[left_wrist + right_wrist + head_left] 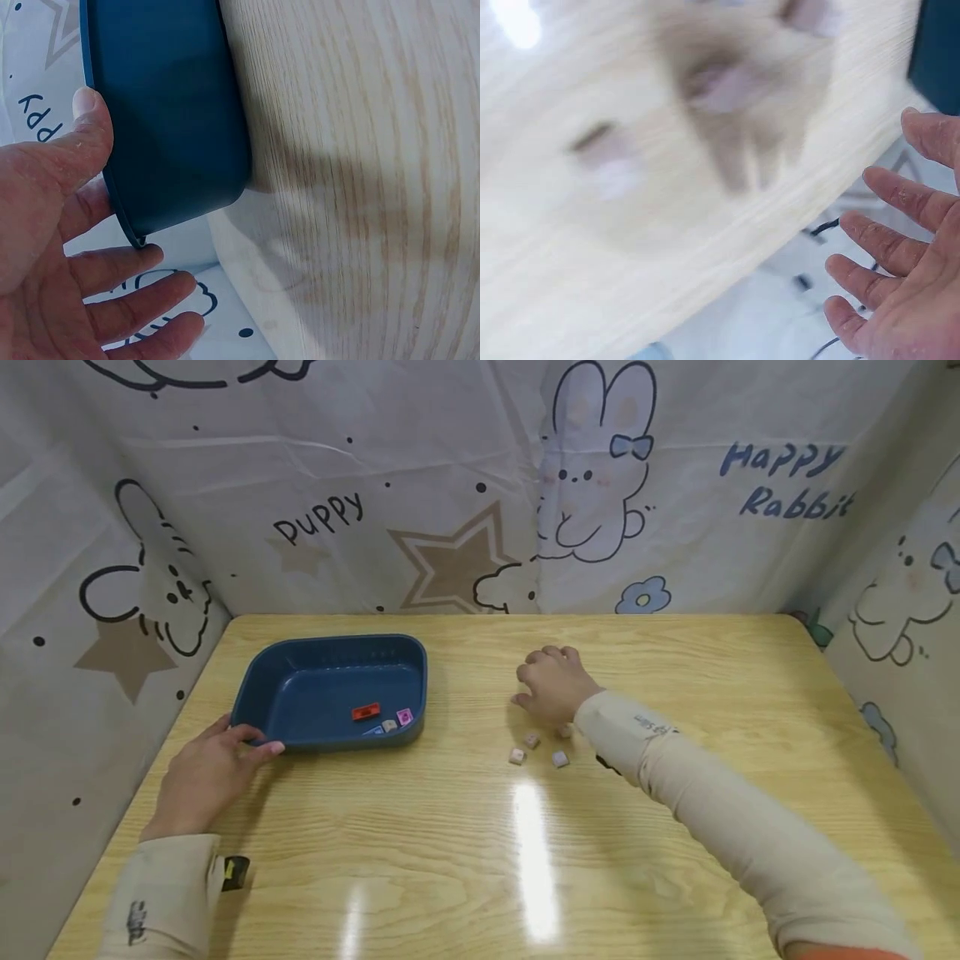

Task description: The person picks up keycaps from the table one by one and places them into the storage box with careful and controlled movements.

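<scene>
I watch the left hand pinch the near-left rim of a blue tray on the table, thumb and finger clamped. Well apart, I see the right hand, fingers loosely spread, above the table beside four small blocks. A red piece and three others lie in the tray.

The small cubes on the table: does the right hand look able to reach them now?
Probably yes: the right hand is close to the small cubes, its fingers look empty, and nothing visible stands between.
</scene>
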`<state>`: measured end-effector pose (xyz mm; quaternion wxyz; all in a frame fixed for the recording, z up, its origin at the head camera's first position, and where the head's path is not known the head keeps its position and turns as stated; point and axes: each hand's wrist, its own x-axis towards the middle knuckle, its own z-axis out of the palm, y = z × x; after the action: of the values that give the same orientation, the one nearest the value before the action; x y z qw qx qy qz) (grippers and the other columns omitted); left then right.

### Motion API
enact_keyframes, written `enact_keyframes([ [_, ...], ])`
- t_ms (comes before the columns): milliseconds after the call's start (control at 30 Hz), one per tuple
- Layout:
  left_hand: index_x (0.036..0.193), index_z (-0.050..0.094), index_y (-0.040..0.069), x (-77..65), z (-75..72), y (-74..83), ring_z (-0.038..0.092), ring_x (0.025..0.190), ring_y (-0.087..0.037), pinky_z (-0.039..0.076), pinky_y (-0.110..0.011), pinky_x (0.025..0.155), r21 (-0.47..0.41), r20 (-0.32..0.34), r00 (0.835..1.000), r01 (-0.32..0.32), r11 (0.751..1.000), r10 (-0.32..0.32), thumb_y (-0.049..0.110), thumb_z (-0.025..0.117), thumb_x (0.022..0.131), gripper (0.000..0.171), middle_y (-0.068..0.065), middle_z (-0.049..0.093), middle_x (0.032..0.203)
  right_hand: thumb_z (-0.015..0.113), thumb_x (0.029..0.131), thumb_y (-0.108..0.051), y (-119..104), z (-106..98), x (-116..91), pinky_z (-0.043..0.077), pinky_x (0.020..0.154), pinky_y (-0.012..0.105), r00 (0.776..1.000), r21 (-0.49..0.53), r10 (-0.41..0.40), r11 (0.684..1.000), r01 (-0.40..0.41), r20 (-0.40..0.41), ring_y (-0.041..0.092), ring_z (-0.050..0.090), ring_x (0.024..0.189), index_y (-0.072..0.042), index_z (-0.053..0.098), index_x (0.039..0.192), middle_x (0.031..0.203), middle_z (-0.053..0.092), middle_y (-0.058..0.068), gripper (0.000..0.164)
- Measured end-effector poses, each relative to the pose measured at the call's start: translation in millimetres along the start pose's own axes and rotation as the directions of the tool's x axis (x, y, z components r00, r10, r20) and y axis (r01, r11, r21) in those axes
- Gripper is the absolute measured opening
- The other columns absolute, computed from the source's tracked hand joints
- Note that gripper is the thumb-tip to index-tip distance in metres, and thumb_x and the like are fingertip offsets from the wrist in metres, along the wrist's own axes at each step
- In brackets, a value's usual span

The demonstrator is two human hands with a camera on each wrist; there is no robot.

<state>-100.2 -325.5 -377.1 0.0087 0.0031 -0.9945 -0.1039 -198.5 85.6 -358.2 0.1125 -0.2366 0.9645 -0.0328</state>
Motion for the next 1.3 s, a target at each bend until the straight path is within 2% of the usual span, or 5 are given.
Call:
enact_keyframes([
  [233, 0.104, 0.067, -0.003, -0.4, -1.4, -2.3, 0.044, 0.125, -0.053, 0.041, -0.067, 0.093, 0.01, 0.009, 1.0, 0.013, 1.0, -0.013, 0.047, 0.057, 0.092, 0.053, -0.039, 0.054, 0.124, 0.061, 0.093, -0.033, 35.0, 15.3, -25.6, 0.029, 0.109, 0.066, 0.998, 0.044, 0.055, 0.998, -0.055, 0.016, 0.039, 0.047, 0.13, -0.01, 0.067, 0.116, 0.134, 0.059, 0.013, 0.034],
  [500, 0.103, 0.068, -0.003, -0.8, -1.3, -6.6, 0.044, 0.123, -0.054, 0.041, -0.068, 0.091, 0.004, 0.0, 1.0, 0.011, 1.0, -0.011, 0.048, 0.056, 0.092, 0.054, -0.039, 0.055, 0.122, 0.065, 0.091, -0.03, 45.2, 31.7, -43.9, 0.03, 0.106, 0.069, 0.998, 0.077, -0.059, 0.995, 0.059, -0.007, 0.04, 0.047, 0.131, -0.013, 0.068, 0.113, 0.133, 0.059, 0.015, 0.028],
  [733, 0.103, 0.068, -0.002, -1.1, -0.6, -4.6, 0.044, 0.124, -0.055, 0.041, -0.068, 0.092, -0.003, 0.023, 1.0, 0.017, 1.0, -0.017, 0.051, 0.055, 0.092, 0.055, -0.041, 0.051, 0.126, 0.062, 0.093, -0.026, 42.4, 35.9, -44.2, 0.03, 0.108, 0.068, 0.997, 0.06, -0.072, 0.996, 0.071, 0.013, 0.037, 0.048, 0.129, -0.015, 0.072, 0.1, 0.129, 0.062, 0.011, 0.016],
  [1033, 0.104, 0.068, -0.003, 0.1, -0.8, -3.2, 0.044, 0.124, -0.055, 0.04, -0.069, 0.092, 0.005, 0.019, 1.0, 0.02, 1.0, -0.02, 0.051, 0.055, 0.092, 0.056, -0.04, 0.052, 0.125, 0.07, 0.087, -0.022, 38.7, 35.1, -41.1, 0.033, 0.107, 0.066, 0.998, 0.063, -0.064, 0.996, 0.065, -0.02, 0.034, 0.052, 0.126, -0.017, 0.068, 0.083, 0.121, 0.065, 0.009, 0.007],
  [1300, 0.105, 0.067, -0.003, 1.5, -0.6, -0.5, 0.043, 0.125, -0.054, 0.04, -0.069, 0.094, 0.015, 0.031, 0.999, 0.023, 1.0, -0.024, 0.052, 0.054, 0.092, 0.057, -0.04, 0.052, 0.126, 0.07, 0.087, -0.02, 26.3, 20.4, -25.1, 0.033, 0.107, 0.064, 0.993, 0.088, -0.051, 0.994, 0.06, -0.104, 0.033, 0.052, 0.125, -0.015, 0.071, 0.091, 0.122, 0.065, 0.009, 0.007],
])
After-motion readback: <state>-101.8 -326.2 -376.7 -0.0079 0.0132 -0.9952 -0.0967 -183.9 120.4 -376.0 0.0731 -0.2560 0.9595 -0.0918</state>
